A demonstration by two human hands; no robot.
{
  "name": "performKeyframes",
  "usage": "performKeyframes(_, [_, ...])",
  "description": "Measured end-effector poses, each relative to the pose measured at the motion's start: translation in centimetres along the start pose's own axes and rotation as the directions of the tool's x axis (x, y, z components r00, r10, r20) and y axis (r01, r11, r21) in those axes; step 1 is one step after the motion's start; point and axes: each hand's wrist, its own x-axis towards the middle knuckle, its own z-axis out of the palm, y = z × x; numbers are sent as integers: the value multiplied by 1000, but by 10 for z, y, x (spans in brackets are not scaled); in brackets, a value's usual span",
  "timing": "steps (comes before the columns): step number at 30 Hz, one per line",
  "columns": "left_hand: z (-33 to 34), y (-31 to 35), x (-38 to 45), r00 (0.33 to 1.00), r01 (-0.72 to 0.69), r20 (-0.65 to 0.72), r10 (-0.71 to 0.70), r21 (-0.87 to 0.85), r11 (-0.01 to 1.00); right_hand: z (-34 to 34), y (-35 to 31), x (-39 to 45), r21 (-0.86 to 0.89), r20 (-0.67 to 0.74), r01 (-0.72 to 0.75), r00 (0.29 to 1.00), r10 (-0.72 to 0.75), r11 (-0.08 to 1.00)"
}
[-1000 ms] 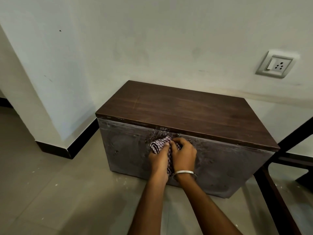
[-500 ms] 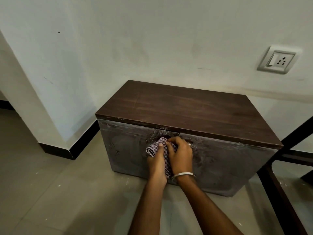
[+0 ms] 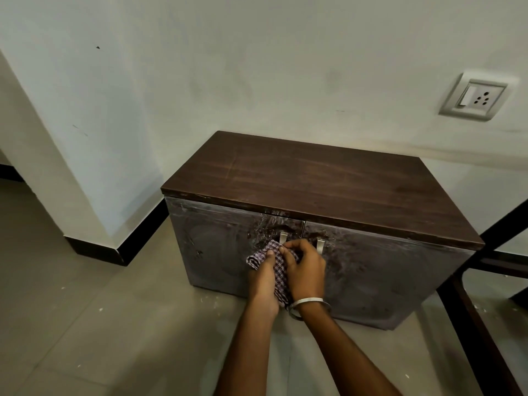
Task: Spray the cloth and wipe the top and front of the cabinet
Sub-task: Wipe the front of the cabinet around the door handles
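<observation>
1. Dark brown wood-grain is the top of the cabinet point(image 3: 323, 178) in your head view; it sits low on the floor against the white wall, with two greyish, smeared doors on its front.
2. Checked and crumpled, the cloth point(image 3: 275, 267) is bunched between your two hands in front of the cabinet, just below where the two doors meet.
3. Your left hand point(image 3: 263, 281) has its fingers curled round the cloth from the left, thumb up against the fabric.
4. Your right hand point(image 3: 304, 270) grips the cloth from the right, its fingertips pinching the top edge of the bundle.
5. A silver bangle point(image 3: 310, 302) rings your right wrist.
6. Two small metal handles show just above your hands: the left handle point(image 3: 282, 237) by the cloth's top, the right handle point(image 3: 320, 244) beside your right knuckles. Whether the cloth touches the door itself, you can't tell from here.
7. Streaky wet-looking marks spread over the doors around both handles.
8. Up on the wall to the right sits a switch socket point(image 3: 474, 100).
9. A dark furniture frame point(image 3: 468, 310) stands at the right edge, just beside the cabinet's corner.
</observation>
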Motion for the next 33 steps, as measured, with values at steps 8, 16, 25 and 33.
performKeyframes(8, [-7, -11, 12, 1000, -16, -26, 17, 21, 1000, 4, 11, -9, 44, -7, -52, 999, 53, 998])
performKeyframes(16, [-1, -17, 25, 998, -14, -67, 20, 89, 996, 13, 25, -4, -52, -21, -152, 988, 151, 987])
performKeyframes(25, [1, -22, 29, 989, -73, -118, 92, 156, 985, 14, 31, -9, -42, -42, -185, 982, 183, 982])
performKeyframes(33, [-4, -21, 32, 987, -73, -131, 93, 150, 986, 20, 31, -5, -144, -36, -247, 969, 244, 958])
